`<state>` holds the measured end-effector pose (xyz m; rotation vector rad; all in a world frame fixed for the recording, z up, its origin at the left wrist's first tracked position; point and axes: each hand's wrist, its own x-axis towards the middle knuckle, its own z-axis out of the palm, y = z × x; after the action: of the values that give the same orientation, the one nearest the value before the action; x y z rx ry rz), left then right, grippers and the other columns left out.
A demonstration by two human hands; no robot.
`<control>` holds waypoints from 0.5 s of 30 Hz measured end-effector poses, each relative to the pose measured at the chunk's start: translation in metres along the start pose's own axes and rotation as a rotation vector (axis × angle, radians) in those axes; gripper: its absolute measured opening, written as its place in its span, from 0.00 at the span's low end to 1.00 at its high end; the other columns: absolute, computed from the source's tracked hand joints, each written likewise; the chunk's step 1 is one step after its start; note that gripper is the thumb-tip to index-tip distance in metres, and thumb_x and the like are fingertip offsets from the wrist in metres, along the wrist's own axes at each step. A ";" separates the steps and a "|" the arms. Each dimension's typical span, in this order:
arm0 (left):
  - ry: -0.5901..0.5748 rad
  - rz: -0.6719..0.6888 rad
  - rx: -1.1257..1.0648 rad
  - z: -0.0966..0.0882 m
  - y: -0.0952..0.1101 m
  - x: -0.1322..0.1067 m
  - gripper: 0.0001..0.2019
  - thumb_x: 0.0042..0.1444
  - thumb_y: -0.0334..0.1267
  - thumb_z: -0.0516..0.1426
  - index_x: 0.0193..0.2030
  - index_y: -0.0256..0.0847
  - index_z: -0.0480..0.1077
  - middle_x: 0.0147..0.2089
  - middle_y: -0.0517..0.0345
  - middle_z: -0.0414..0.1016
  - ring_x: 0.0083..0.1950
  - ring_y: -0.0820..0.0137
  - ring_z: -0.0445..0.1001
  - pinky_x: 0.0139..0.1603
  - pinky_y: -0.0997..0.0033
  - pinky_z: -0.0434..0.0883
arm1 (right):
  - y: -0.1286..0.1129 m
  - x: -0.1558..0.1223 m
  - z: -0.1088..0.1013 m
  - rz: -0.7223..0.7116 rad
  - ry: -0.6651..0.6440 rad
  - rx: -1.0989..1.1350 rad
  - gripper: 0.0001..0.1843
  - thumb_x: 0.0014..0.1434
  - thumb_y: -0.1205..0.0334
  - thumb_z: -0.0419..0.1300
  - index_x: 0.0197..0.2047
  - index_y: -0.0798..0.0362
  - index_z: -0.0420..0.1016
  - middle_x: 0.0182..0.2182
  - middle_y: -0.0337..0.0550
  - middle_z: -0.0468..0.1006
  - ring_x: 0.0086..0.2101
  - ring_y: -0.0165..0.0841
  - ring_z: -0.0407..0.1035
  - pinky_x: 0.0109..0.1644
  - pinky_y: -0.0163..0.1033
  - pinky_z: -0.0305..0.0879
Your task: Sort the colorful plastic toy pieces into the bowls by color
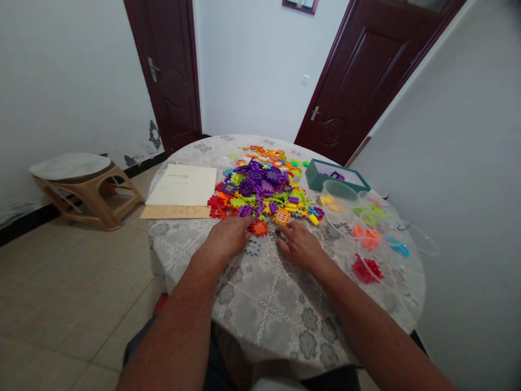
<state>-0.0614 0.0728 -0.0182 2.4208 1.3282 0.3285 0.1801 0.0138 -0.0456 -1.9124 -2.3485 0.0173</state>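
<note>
A heap of colourful plastic building pieces (264,182) lies on the round table, purple on top with red, green, yellow and orange around. My left hand (230,236) rests at its front edge, thumb and forefinger apart beside an orange gear-edged piece (259,228). Whether its fingertips touch that piece, I cannot tell. Just below lies a grey notched piece (253,247). On the other side, my right hand (302,245) is open, fingers spread low over the cloth, close to an orange piece with a white window (281,217). Nothing shows in its grasp.
Clear round tubs (340,190) holding yellow, green, orange, blue and red pieces stand along the right side. Behind them is a green box (315,176) with purple pieces inside. Cream paper (185,187) and a brown strip lie at left. A stool (87,187) stands left of the table.
</note>
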 end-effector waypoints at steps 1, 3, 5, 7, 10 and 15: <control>-0.008 0.000 0.004 0.002 0.001 0.000 0.21 0.63 0.32 0.58 0.62 0.47 0.78 0.60 0.44 0.82 0.60 0.54 0.79 0.59 0.61 0.71 | 0.000 -0.003 0.000 -0.008 -0.005 0.002 0.15 0.72 0.55 0.58 0.57 0.51 0.76 0.51 0.56 0.75 0.52 0.46 0.70 0.58 0.48 0.66; -0.014 0.008 0.004 0.003 0.003 0.000 0.20 0.63 0.32 0.57 0.60 0.48 0.79 0.60 0.45 0.82 0.60 0.54 0.79 0.59 0.61 0.71 | 0.000 -0.012 -0.002 -0.026 -0.018 0.013 0.13 0.71 0.55 0.59 0.54 0.52 0.76 0.50 0.55 0.75 0.51 0.45 0.70 0.58 0.48 0.66; -0.016 0.027 -0.012 0.003 0.005 -0.001 0.19 0.63 0.31 0.57 0.58 0.47 0.80 0.58 0.44 0.83 0.58 0.54 0.80 0.59 0.60 0.71 | 0.000 -0.023 -0.006 -0.045 -0.024 0.029 0.11 0.69 0.57 0.61 0.51 0.52 0.75 0.49 0.54 0.75 0.50 0.45 0.69 0.57 0.47 0.66; -0.021 0.041 -0.034 0.001 0.008 -0.003 0.17 0.63 0.32 0.58 0.55 0.46 0.81 0.55 0.43 0.84 0.56 0.53 0.81 0.57 0.59 0.72 | 0.002 -0.034 -0.008 -0.068 -0.023 0.067 0.08 0.68 0.60 0.62 0.49 0.52 0.74 0.48 0.53 0.74 0.49 0.43 0.69 0.57 0.47 0.66; -0.013 0.077 -0.081 -0.001 0.012 -0.006 0.14 0.65 0.34 0.58 0.53 0.45 0.81 0.53 0.43 0.84 0.55 0.54 0.80 0.57 0.59 0.71 | 0.004 -0.046 -0.006 -0.090 -0.002 0.183 0.06 0.67 0.63 0.62 0.47 0.51 0.71 0.48 0.50 0.73 0.48 0.41 0.68 0.56 0.46 0.66; -0.025 0.152 -0.092 0.005 0.022 -0.004 0.16 0.66 0.36 0.57 0.58 0.44 0.78 0.58 0.44 0.82 0.59 0.54 0.79 0.60 0.59 0.71 | 0.010 -0.051 0.005 -0.070 0.067 0.421 0.06 0.65 0.68 0.63 0.42 0.50 0.70 0.42 0.43 0.73 0.44 0.37 0.69 0.50 0.40 0.65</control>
<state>-0.0449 0.0576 -0.0139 2.4451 1.0969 0.3881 0.1991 -0.0340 -0.0552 -1.6024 -2.1520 0.4009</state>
